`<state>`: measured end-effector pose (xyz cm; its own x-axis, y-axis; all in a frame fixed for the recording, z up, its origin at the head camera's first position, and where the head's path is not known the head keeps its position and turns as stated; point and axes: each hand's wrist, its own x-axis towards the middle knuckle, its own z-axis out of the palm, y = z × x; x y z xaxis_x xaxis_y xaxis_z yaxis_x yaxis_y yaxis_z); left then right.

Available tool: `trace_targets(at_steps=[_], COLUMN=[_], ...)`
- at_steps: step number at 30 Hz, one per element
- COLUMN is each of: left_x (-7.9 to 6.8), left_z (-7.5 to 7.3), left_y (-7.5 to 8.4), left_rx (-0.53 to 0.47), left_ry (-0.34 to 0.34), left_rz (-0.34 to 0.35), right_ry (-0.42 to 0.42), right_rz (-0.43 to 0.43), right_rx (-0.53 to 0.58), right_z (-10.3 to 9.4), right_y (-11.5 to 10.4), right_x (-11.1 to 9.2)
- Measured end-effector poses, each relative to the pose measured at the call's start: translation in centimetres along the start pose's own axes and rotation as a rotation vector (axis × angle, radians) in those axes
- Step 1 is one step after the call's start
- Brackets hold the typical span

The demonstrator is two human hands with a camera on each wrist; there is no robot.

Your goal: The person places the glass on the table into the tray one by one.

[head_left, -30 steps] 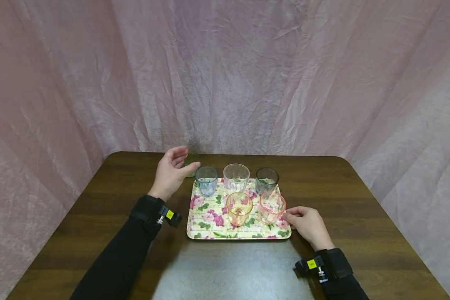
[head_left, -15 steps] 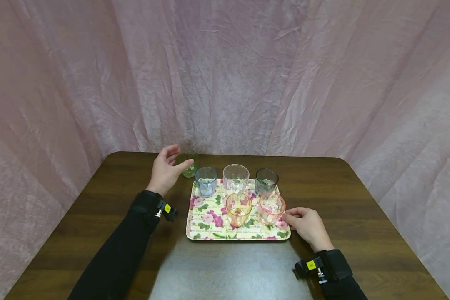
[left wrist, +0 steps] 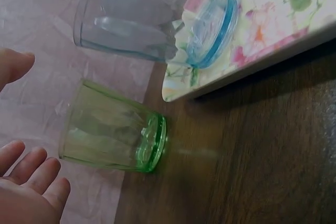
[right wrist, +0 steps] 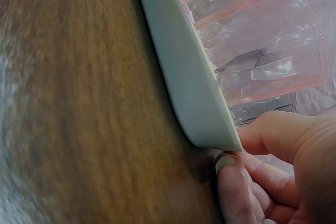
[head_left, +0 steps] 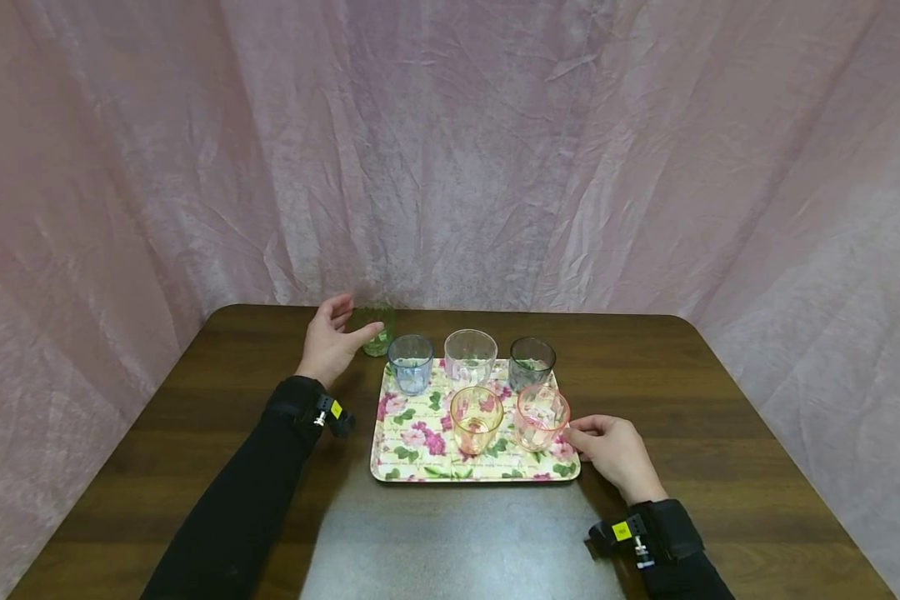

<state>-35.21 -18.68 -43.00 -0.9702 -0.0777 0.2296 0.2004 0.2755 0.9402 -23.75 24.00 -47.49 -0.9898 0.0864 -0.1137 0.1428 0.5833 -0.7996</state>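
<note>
My left hand [head_left: 326, 343] is spread beside a green glass [head_left: 378, 340] that stands upright on the table, left of the tray's far corner. In the left wrist view the fingers and thumb are apart from the green glass [left wrist: 111, 128]. My right hand [head_left: 617, 454] pinches the rim of a floral tray [head_left: 412, 472] at its right side; the right wrist view has the thumb on top and a finger under the edge. On the tray stand a blue glass [head_left: 411, 373], a clear glass [head_left: 471, 360], a grey glass [head_left: 532, 367], a yellow glass [head_left: 477, 423] and a pink glass [head_left: 542, 423].
A brown wooden table [head_left: 727, 467] bears the tray, with a pale sheen in front of it. Pinkish curtains [head_left: 450, 167] hang behind the table's far edge and at both sides.
My left hand has drawn a little to the left, off the green glass, which shows more fully now. The right hand keeps its place at the tray's rim.
</note>
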Motion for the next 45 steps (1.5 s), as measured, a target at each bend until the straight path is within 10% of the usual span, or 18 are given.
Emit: trace_targets(at_steps=[45], left_x=[2.2], left_z=[1.3], left_y=[-2.4], left_rx=[0.141], left_ry=[-0.137], left_rz=[-0.136], right_ry=[0.012], right_rz=[-0.01], right_rx=[-0.002], right_z=[0.1], right_y=[-0.1], right_x=[0.1])
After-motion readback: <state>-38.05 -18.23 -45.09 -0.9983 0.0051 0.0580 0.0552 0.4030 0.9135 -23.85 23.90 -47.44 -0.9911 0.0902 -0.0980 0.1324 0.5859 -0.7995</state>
